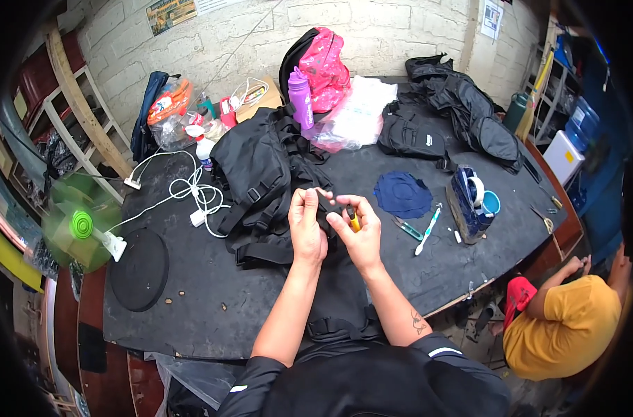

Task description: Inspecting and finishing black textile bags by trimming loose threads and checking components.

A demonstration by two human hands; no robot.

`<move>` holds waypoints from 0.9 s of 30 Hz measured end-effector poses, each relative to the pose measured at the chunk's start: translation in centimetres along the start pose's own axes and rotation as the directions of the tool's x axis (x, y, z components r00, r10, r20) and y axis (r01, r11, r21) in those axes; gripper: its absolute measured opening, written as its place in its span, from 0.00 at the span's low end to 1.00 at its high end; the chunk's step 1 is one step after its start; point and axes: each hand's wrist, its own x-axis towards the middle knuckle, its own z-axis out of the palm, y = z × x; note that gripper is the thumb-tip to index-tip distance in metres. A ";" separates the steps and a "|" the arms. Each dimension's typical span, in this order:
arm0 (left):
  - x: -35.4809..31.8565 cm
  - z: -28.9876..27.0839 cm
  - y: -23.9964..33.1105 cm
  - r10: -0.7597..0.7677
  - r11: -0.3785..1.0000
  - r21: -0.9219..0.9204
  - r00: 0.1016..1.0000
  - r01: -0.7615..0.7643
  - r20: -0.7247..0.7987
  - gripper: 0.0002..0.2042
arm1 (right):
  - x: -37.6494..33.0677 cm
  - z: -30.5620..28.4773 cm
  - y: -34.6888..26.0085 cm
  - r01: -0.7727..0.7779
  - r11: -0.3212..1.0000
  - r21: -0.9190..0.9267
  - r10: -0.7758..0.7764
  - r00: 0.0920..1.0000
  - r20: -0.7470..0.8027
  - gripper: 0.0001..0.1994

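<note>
In front of my chest, both hands come together over the table. My left hand (307,229) is closed, pinching a dark strap-like piece (325,204) between thumb and fingers. My right hand (361,233) is curled around a small yellow tool with a dark end (354,219); its exact kind is hard to make out. The right fingertips are also close to the dark piece, and I cannot tell whether they touch it. Just beyond and left of my hands lies a black backpack (250,163) with straps and buckles. More black fabric (337,292) reaches down toward my body.
Right of my hands are a dark blue cloth (402,194), a toothbrush (429,229), a teal-handled cutter (408,228) and a tape dispenser (469,201). A purple bottle (300,97) stands behind. Left are a white cable (198,191) and green fan (82,224). A person in yellow (563,326) sits right.
</note>
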 end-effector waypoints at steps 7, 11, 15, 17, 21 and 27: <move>-0.3 -0.1 -0.1 -0.065 0.996 -0.051 0.994 0.070 0.090 0.11 | 0.8 -0.8 1.2 -0.114 0.967 0.227 0.079 0.985 0.156 0.06; -0.3 0.7 0.6 -0.131 0.988 -0.093 0.989 0.125 -0.062 0.14 | 1.5 -3.0 1.5 -0.318 0.682 0.659 0.105 0.934 0.341 0.10; 0.5 -0.5 0.8 -0.115 0.989 -0.103 0.992 0.110 -0.049 0.14 | 1.2 -2.0 0.4 -0.062 0.936 0.347 0.016 0.991 0.132 0.10; 0.4 -0.1 0.7 -0.123 0.983 -0.137 0.992 0.120 -0.016 0.13 | 0.6 -1.7 0.6 0.019 0.997 0.079 -0.023 0.999 0.047 0.13; 0.0 0.1 0.8 -0.153 0.979 -0.141 0.988 0.149 -0.014 0.12 | 0.0 0.1 0.1 0.261 0.870 -0.419 -0.269 0.962 0.039 0.11; -0.3 -0.2 0.7 -0.155 0.971 -0.187 0.988 0.149 -0.016 0.11 | -0.2 0.8 0.0 0.300 0.804 -0.513 -0.328 0.944 0.037 0.13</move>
